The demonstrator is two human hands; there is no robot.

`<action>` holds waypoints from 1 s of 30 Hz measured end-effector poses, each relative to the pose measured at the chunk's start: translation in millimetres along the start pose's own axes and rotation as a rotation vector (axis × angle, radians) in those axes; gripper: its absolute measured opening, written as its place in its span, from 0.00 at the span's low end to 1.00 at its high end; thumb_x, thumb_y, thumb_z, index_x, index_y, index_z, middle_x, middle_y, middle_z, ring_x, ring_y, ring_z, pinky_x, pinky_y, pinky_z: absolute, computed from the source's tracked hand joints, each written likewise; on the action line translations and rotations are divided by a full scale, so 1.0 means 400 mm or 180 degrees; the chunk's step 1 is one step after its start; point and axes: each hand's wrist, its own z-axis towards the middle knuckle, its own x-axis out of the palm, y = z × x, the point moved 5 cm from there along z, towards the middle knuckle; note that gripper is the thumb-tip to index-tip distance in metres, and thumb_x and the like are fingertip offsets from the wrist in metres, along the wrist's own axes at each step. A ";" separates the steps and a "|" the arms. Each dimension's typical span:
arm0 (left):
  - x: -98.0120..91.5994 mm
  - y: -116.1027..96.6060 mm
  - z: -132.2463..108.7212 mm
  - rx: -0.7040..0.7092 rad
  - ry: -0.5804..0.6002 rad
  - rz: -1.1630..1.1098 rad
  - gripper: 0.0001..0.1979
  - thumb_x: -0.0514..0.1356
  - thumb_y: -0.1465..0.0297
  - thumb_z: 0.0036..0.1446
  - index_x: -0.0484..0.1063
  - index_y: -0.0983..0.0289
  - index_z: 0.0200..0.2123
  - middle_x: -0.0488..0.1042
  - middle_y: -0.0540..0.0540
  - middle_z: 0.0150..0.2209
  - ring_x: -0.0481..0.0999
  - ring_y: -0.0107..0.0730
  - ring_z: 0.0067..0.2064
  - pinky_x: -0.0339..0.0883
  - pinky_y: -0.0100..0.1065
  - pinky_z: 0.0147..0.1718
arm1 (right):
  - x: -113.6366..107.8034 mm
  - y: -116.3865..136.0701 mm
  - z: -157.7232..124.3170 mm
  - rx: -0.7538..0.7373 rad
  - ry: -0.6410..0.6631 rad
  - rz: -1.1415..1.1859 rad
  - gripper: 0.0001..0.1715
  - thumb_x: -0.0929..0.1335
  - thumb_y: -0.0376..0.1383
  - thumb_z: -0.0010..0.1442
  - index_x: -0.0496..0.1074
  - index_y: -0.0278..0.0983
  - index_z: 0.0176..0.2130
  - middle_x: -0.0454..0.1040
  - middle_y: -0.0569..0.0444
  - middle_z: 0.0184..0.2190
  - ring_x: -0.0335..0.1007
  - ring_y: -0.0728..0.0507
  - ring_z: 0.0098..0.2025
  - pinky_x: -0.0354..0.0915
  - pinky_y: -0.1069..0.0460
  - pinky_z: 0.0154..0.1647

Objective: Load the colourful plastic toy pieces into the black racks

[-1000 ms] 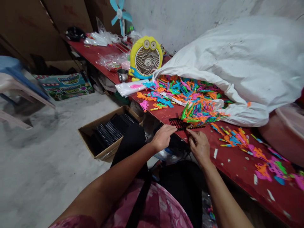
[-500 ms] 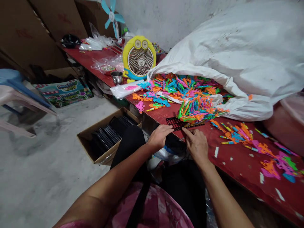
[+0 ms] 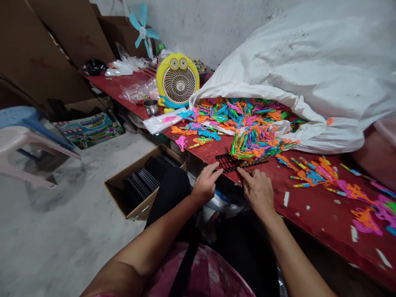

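A black plastic slotted rack [image 3: 228,163] lies at the near edge of the red table [image 3: 286,222]. Bright plastic pieces in green, orange, blue and pink [image 3: 258,142] stand close together in a row on its far part. My left hand [image 3: 206,183] is at the rack's left end, thumb and forefinger apart, the fingertips at its edge. With its forefinger stretched out, my right hand [image 3: 258,189] touches the near side of the rack; its other fingers are curled and partly hidden.
A large white sack [image 3: 297,70] spills loose colourful pieces [image 3: 225,113] behind the rack. More pieces [image 3: 315,175] lie to the right. A yellow fan [image 3: 180,80], a metal cup [image 3: 151,107] and plastic bags [image 3: 162,121] stand left. Below is a cardboard box [image 3: 116,198] of black racks [image 3: 142,179].
My left hand's thumb and forefinger have spread apart at the rack's end. My right forefinger stays on the rack. The view has shifted slightly.
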 end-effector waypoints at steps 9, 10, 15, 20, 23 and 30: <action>-0.002 -0.002 0.009 -0.0208 0.0197 0.0213 0.30 0.49 0.82 0.51 0.68 0.64 0.58 0.63 0.62 0.63 0.61 0.41 0.64 0.61 0.48 0.60 | 0.005 -0.004 -0.001 0.0002 -0.0018 -0.0058 0.22 0.61 0.35 0.66 0.71 0.44 0.57 0.67 0.48 0.36 0.56 0.42 0.36 0.49 0.48 0.35; -0.004 -0.001 0.014 -0.0254 0.0258 0.0244 0.30 0.49 0.81 0.51 0.68 0.64 0.57 0.63 0.61 0.63 0.61 0.41 0.64 0.61 0.47 0.60 | 0.005 -0.005 -0.002 0.0004 -0.0027 -0.0042 0.22 0.62 0.35 0.66 0.71 0.44 0.57 0.67 0.48 0.36 0.56 0.42 0.36 0.49 0.48 0.35; -0.021 -0.003 0.061 -0.0331 0.0610 0.0464 0.24 0.51 0.80 0.53 0.70 0.62 0.52 0.62 0.55 0.66 0.63 0.42 0.59 0.63 0.46 0.55 | 0.003 -0.003 -0.001 0.0026 -0.0004 -0.0022 0.22 0.62 0.35 0.66 0.71 0.44 0.57 0.68 0.48 0.37 0.56 0.42 0.37 0.49 0.48 0.35; -0.034 -0.008 0.119 -0.0208 0.0939 0.0632 0.16 0.51 0.79 0.57 0.71 0.62 0.45 0.65 0.53 0.64 0.66 0.41 0.52 0.65 0.43 0.49 | 0.004 -0.002 -0.002 0.0018 -0.0024 -0.0097 0.22 0.62 0.34 0.66 0.72 0.44 0.57 0.68 0.48 0.37 0.56 0.42 0.37 0.50 0.48 0.35; -0.038 -0.013 0.135 -0.0179 0.1112 0.0763 0.14 0.52 0.78 0.57 0.71 0.61 0.44 0.67 0.53 0.61 0.67 0.41 0.49 0.65 0.42 0.45 | 0.007 -0.003 -0.002 0.0002 -0.0026 -0.0125 0.22 0.62 0.35 0.66 0.72 0.44 0.57 0.67 0.48 0.36 0.55 0.42 0.36 0.49 0.48 0.34; -0.046 -0.011 0.152 -0.0207 0.1205 0.0676 0.15 0.51 0.79 0.56 0.71 0.61 0.43 0.69 0.54 0.59 0.67 0.42 0.50 0.65 0.43 0.46 | 0.005 -0.002 -0.002 0.0011 -0.0068 -0.0083 0.22 0.62 0.35 0.66 0.72 0.44 0.57 0.67 0.48 0.35 0.55 0.42 0.36 0.48 0.48 0.34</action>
